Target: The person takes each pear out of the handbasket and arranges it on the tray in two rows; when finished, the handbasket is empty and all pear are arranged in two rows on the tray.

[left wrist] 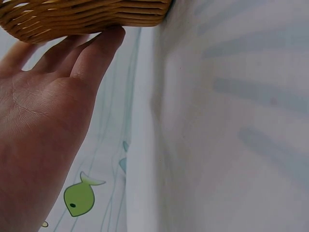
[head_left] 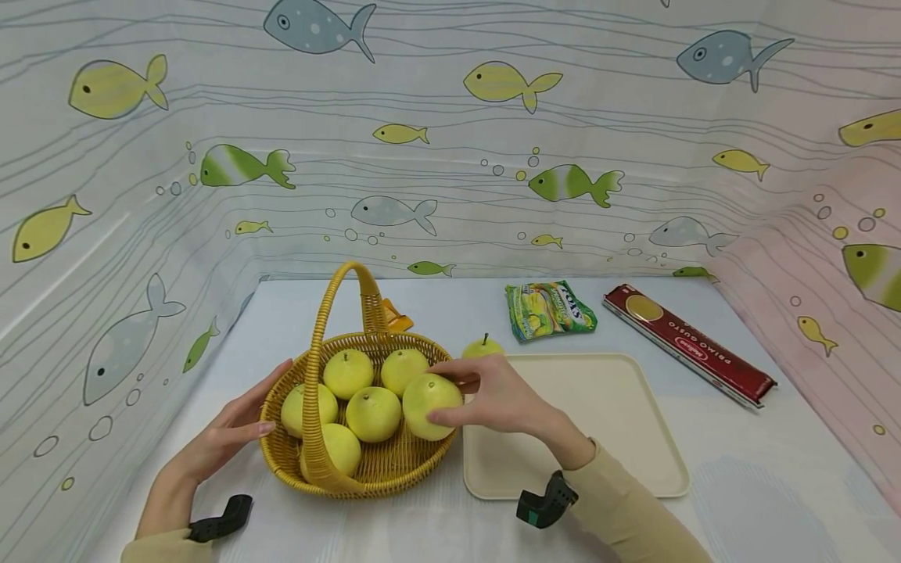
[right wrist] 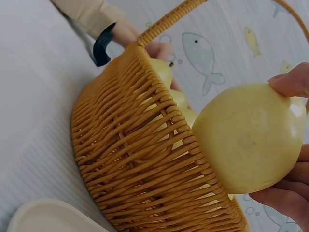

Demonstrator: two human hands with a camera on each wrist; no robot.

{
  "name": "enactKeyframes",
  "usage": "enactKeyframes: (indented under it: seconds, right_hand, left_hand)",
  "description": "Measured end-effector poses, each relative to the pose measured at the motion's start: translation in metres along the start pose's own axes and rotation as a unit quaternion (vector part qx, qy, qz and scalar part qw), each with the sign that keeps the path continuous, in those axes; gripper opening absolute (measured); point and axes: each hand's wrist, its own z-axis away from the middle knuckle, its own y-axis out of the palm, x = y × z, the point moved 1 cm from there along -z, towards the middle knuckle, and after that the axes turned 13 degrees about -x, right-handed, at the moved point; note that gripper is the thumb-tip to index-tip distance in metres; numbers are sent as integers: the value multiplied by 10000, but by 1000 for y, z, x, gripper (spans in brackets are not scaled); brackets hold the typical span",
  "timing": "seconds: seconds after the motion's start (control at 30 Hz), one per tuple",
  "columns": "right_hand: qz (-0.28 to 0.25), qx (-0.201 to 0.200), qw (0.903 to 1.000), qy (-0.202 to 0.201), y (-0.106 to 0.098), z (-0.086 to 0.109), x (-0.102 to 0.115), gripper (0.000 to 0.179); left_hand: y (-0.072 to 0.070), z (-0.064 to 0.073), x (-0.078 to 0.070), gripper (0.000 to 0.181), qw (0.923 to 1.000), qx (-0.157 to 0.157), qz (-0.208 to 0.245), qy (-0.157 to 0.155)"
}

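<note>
A wicker basket (head_left: pixel 394 491) with a tall arched handle holds several round yellow-green pears (head_left: pixel 373 414). At its right rim, my right hand (head_left: pixel 496 395) grips another pear (head_left: pixel 428 407), thumb in front and fingers behind. The right wrist view shows this pear (right wrist: pixel 251 140) just over the woven wall, overlapping the rim; whether it touches the basket cannot be told. My left hand (head_left: pixel 225 434) rests against the basket's left side with extended fingers. Seen from the left wrist, its fingertips touch the wicker (left wrist: pixel 87 19) and the palm stands apart from it.
A cream tray (head_left: pixel 577 422) lies right of the basket, with one pear (head_left: pixel 482 346) by its back left corner. Behind are a green candy bag (head_left: pixel 551 310) and a long red pasta packet (head_left: pixel 693 344). An orange packet (head_left: pixel 396 317) is partly hidden behind the basket.
</note>
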Motion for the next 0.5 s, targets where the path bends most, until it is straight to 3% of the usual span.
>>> enactKeyframes:
  seconds: [0.5]
  right_hand:
    - [-43, -54, 9998, 180, -21, -3, -4, 54]
  left_hand:
    - [0, 0, 1, 76, 10000, -10, -5, -42]
